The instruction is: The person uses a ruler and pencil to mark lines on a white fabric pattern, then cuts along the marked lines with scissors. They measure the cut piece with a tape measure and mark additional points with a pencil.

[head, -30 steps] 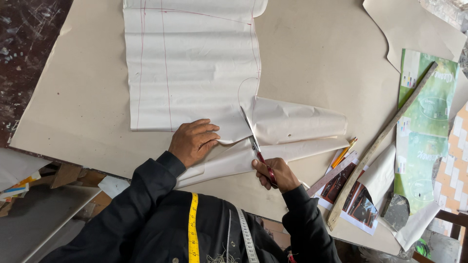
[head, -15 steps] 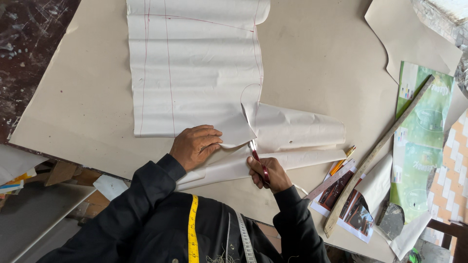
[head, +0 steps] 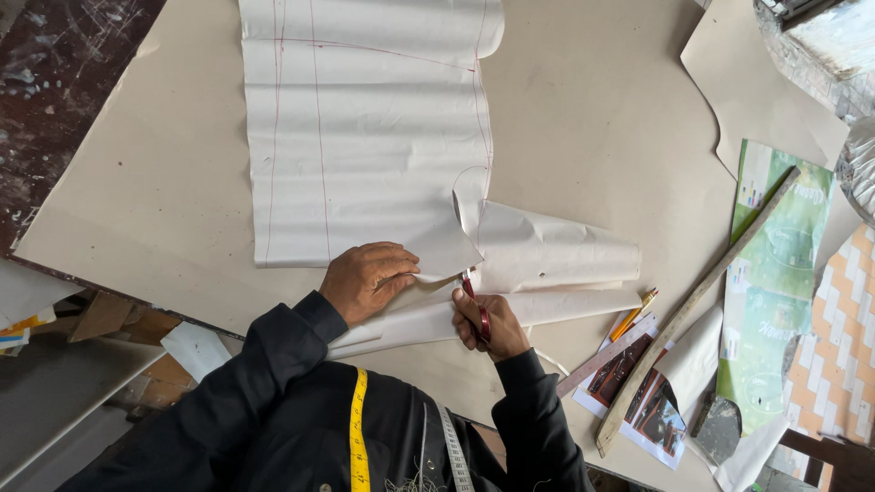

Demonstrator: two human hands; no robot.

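Note:
A large white pattern paper with thin red lines lies on the beige table sheet. My left hand presses flat on its near edge. My right hand grips red-handled scissors, whose blades point up into the paper along a curved cut. A cut-off piece of paper curls away to the right of the scissors. A long narrow strip of paper lies just below it.
A long wooden ruler lies diagonally at right, with a pencil, a short ruler, printed magazine pages and a green printed sheet around it. A yellow tape measure hangs at my chest. Dark bare tabletop shows at left.
The scissors' blades have closed through the paper along the curve, and the cut flap has lifted and curled over. My left hand has stayed pressing on the paper.

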